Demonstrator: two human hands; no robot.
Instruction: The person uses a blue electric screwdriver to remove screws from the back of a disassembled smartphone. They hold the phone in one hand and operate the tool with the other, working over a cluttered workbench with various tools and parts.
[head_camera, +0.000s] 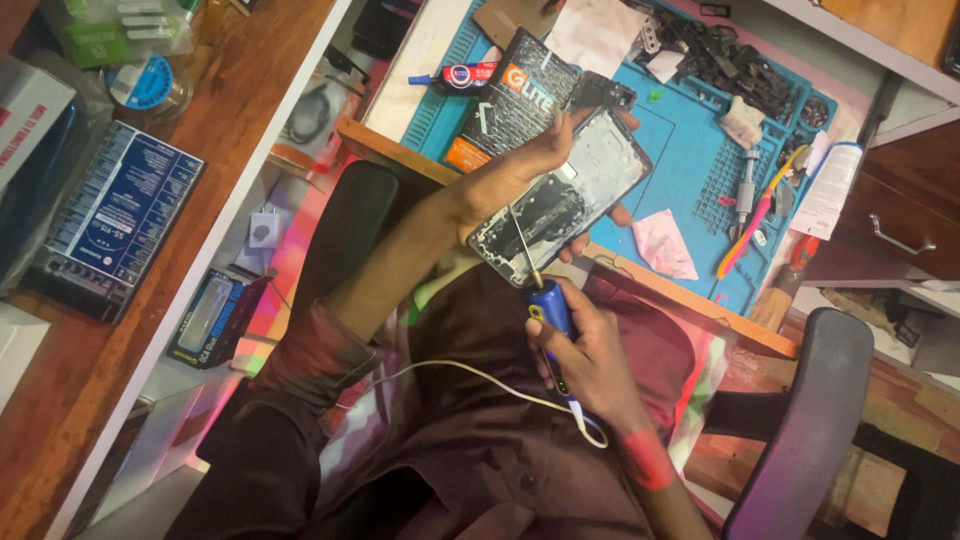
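Two hands busy, both over my lap, just short of the table (690, 300) edge. Left hand (520, 165) has its fingers clamped round an opened phone (565, 195), back cover off, internals facing up at me; thumb side is on the near long edge, and fingertips (622, 213) show past the far edge. Phone is tilted, held in the air above the table's wooden lip, not resting on anything. Right hand (590, 350) has its fingers closed on a blue-handled screwdriver (535, 275); the thin shaft runs up and slightly left, with its tip on the lower half of the phone's inside (exact screw too small to tell). White cable (470, 375) crosses my shirt under the right hand and loops near the wrist. On the table sits a blue work mat (690, 150). Lying on it: a black and orange flat package (510, 100) just beyond the phone, touching or overlapping it from this angle, a pink cloth scrap (662, 245) to the right of the phone, a metal tool and pink-and-yellow tweezers (755, 215) further right, and a pile of dark small parts (725, 60) at the far end. Glue tube (455, 76) is off the mat's left corner. Blue printed box (115, 215) sits on the wooden shelf at far left, well apart from the work.
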